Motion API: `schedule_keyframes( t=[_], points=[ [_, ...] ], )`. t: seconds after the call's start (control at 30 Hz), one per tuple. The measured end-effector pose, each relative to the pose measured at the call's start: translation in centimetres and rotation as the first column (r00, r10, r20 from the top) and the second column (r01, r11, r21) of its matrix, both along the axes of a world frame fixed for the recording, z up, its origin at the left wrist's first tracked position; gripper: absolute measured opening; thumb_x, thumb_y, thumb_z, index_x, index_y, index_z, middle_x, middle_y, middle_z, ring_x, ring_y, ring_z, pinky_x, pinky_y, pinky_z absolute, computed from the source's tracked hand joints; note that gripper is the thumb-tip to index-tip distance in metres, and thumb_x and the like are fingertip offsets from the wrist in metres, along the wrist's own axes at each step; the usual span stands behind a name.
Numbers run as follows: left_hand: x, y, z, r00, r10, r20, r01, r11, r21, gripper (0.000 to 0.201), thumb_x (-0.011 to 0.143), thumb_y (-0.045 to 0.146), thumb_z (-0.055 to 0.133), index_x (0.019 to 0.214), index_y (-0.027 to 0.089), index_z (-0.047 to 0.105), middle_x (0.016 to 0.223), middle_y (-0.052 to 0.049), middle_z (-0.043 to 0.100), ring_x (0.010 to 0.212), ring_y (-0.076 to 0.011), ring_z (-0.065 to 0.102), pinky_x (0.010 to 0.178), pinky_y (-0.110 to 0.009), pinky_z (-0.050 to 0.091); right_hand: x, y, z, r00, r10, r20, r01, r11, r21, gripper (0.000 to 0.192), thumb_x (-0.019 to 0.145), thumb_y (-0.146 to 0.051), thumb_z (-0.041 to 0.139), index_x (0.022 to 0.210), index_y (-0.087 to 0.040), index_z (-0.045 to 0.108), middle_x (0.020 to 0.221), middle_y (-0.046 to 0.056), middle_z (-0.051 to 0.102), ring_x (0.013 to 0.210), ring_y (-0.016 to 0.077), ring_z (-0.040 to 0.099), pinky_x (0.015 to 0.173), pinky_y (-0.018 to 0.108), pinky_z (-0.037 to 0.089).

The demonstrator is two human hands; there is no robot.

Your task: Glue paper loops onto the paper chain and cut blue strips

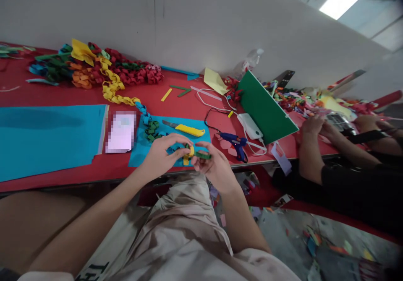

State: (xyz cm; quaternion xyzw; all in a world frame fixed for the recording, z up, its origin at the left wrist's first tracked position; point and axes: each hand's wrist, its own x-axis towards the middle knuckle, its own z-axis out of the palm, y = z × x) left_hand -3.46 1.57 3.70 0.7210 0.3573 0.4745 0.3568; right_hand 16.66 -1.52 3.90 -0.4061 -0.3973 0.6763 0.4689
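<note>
A paper chain (pixel 116 89) of yellow, green, blue and red links runs from a pile at the back left across the red table (pixel 56 176) to my hands. My left hand (pixel 165 153) pinches the near end of the chain at a yellow link (pixel 188 155). My right hand (pixel 212 165) grips a green paper strip (pixel 201 155) at that same end. Both hands meet over the table's front edge, above a small blue paper sheet (pixel 138 157).
A yellow-handled utility knife (pixel 185 128) lies on the blue sheet. A blue glue gun (pixel 234 142), a white power bank (pixel 250 126) and cables sit right of my hands. A large blue sheet (pixel 47 138) covers the left. A green board (pixel 267 111) leans right. Another person's hands (pixel 315 128) work beyond it.
</note>
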Motion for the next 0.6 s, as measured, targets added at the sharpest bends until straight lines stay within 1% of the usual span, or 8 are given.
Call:
schedule_keyframes(
  t=[0.07,0.13,0.2,0.27,0.33,0.47,0.53,0.6],
  points=[
    [0.0,0.1,0.0,0.994,0.102,0.047,-0.099,0.994,-0.052,0.018,0.096,0.039,0.071,0.098,0.022,0.076,0.101,-0.003,0.079,0.090,-0.0181,0.071,0.077,-0.028,0.051,-0.4,-0.1,0.0,0.985,-0.153,0.085,0.132,0.967,0.218,0.041,0.093,-0.062,0.068,0.112,-0.026,0.065,0.077,0.001,0.068,0.065,0.0158,0.062,0.061,0.029,0.050],
    [0.0,0.1,0.0,0.984,0.171,0.045,-0.167,0.982,-0.085,0.020,0.096,0.041,0.069,0.098,0.022,0.077,0.097,-0.002,0.079,0.081,-0.0160,0.067,0.070,-0.026,0.049,-0.9,-0.2,-0.1,0.921,-0.330,0.209,0.221,0.881,0.419,0.034,0.091,-0.054,0.074,0.109,-0.026,0.067,0.080,0.001,0.068,0.066,0.0155,0.063,0.061,0.029,0.052],
    [0.1,-0.1,-0.1,0.980,0.191,0.054,-0.186,0.978,-0.094,0.023,0.097,0.043,0.068,0.098,0.022,0.077,0.094,-0.002,0.078,0.075,-0.0149,0.065,0.068,-0.026,0.048,-1.4,-0.2,-0.2,0.832,-0.485,0.269,0.290,0.794,0.535,0.025,0.090,-0.046,0.076,0.102,-0.025,0.070,0.085,0.002,0.069,0.066,0.0147,0.064,0.060,0.029,0.053],
    [0.3,-0.3,-0.2,0.977,0.198,0.083,-0.192,0.978,-0.077,0.026,0.098,0.045,0.066,0.102,0.022,0.077,0.095,-0.003,0.078,0.077,-0.0154,0.066,0.071,-0.027,0.050,-1.9,-0.1,-0.2,0.773,-0.575,0.269,0.339,0.732,0.590,0.020,0.091,-0.042,0.074,0.097,-0.024,0.073,0.096,0.005,0.072,0.069,0.0148,0.066,0.062,0.030,0.056],
    [0.5,-0.5,-0.2,0.974,0.189,0.123,-0.186,0.982,-0.029,0.027,0.100,0.044,0.064,0.109,0.022,0.077,0.100,-0.005,0.078,0.084,-0.0169,0.068,0.075,-0.027,0.053,-2.5,0.0,-0.2,0.746,-0.606,0.276,0.348,0.708,0.614,0.019,0.090,-0.039,0.075,0.099,-0.023,0.075,0.103,0.007,0.074,0.074,0.0162,0.069,0.067,0.032,0.059],
    [0.8,-0.7,-0.1,0.981,0.129,0.142,-0.137,0.989,0.048,0.029,0.104,0.040,0.059,0.121,0.025,0.077,0.110,-0.007,0.074,0.094,-0.0170,0.070,0.079,-0.027,0.056,-3.1,0.0,-0.1,0.722,-0.612,0.323,0.293,0.694,0.658,0.017,0.090,-0.036,0.077,0.103,-0.025,0.076,0.094,0.005,0.076,0.080,0.0185,0.072,0.074,0.034,0.062],
    [0.9,-0.8,0.0,0.979,0.135,0.155,-0.140,0.990,0.018,0.030,0.102,0.040,0.062,0.125,0.027,0.076,0.108,-0.006,0.074,0.094,-0.0165,0.070,0.078,-0.027,0.056,-3.2,-0.1,0.0,0.707,-0.624,0.332,0.238,0.652,0.720,0.009,0.092,-0.031,0.076,0.097,-0.025,0.078,0.094,0.005,0.077,0.084,0.0189,0.073,0.075,0.033,0.062],
    [1.1,-0.8,0.0,0.962,0.167,0.214,-0.156,0.986,-0.064,0.032,0.097,0.041,0.069,0.124,0.024,0.077,0.103,-0.005,0.076,0.092,-0.0169,0.071,0.077,-0.026,0.057,-3.1,-0.2,0.1,0.700,-0.636,0.324,0.196,0.608,0.769,0.004,0.093,-0.025,0.074,0.094,-0.025,0.078,0.096,0.005,0.077,0.087,0.0182,0.073,0.075,0.032,0.061]
  ],
)
